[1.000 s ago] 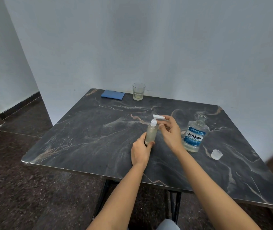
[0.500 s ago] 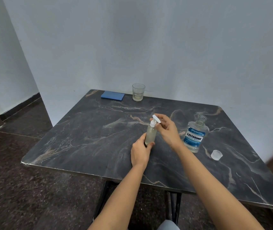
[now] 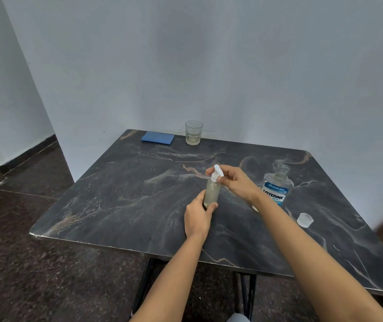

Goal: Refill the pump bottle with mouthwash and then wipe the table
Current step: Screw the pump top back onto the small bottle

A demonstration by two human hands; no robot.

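A small clear pump bottle [image 3: 212,191] with pale liquid stands upright near the middle of the dark marble table [image 3: 125,198]. My left hand [image 3: 197,217] grips its base. My right hand [image 3: 234,182] pinches the white pump head [image 3: 218,171] on top of it. To the right stands an uncapped Listerine mouthwash bottle [image 3: 276,189], partly behind my right wrist. Its clear cap [image 3: 304,220] lies on the table further right. A folded blue cloth [image 3: 158,137] lies at the far edge.
A drinking glass [image 3: 193,132] with a little pale liquid stands at the back edge beside the cloth. White walls close off the table's far and right sides. Dark stone floor lies to the left and in front.
My right hand has turned the pump head, so its nozzle now points away to the upper left instead of to the right. My left hand and the bottle stay in place.
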